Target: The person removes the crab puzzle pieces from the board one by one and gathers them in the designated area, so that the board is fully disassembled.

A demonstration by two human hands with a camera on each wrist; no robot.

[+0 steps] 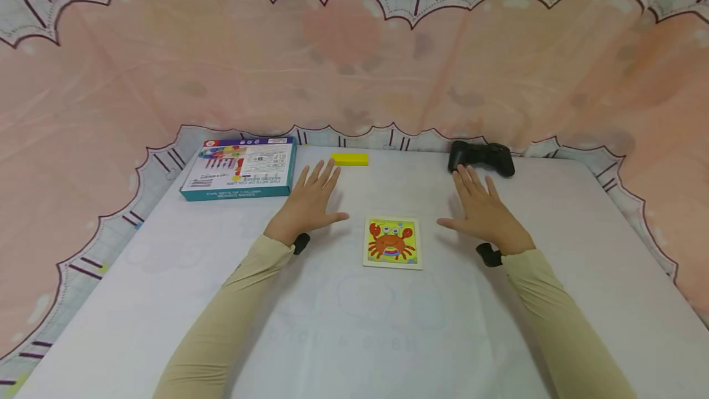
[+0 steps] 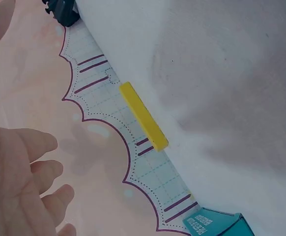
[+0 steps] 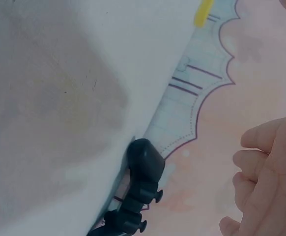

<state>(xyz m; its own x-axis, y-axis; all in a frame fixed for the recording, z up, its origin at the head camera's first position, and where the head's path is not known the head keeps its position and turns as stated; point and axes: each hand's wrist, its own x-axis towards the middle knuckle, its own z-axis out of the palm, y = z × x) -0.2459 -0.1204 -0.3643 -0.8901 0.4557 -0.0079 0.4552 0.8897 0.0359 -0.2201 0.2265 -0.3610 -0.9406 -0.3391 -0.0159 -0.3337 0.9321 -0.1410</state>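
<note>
My left hand (image 1: 311,203) is held over the table with fingers spread, nothing in it. Its fingertips come close to a yellow block (image 1: 350,159) in the head view. On the other side, my right hand (image 1: 483,214) is spread likewise and holds nothing; its fingertips overlap the near edge of a black game controller (image 1: 480,157). Between the hands lies a square puzzle board (image 1: 392,243) with a red crab on yellow and a pale frame. Each wrist view shows its own hand, the left (image 2: 20,182) and the right (image 3: 268,177), at the side.
A flat teal-and-white box (image 1: 238,168) with printed sides lies at the table's back left. The white table (image 1: 354,337) ends at the back against a peach curtain (image 1: 354,66) with a scalloped border. Yellow block, box and controller all sit near that back edge.
</note>
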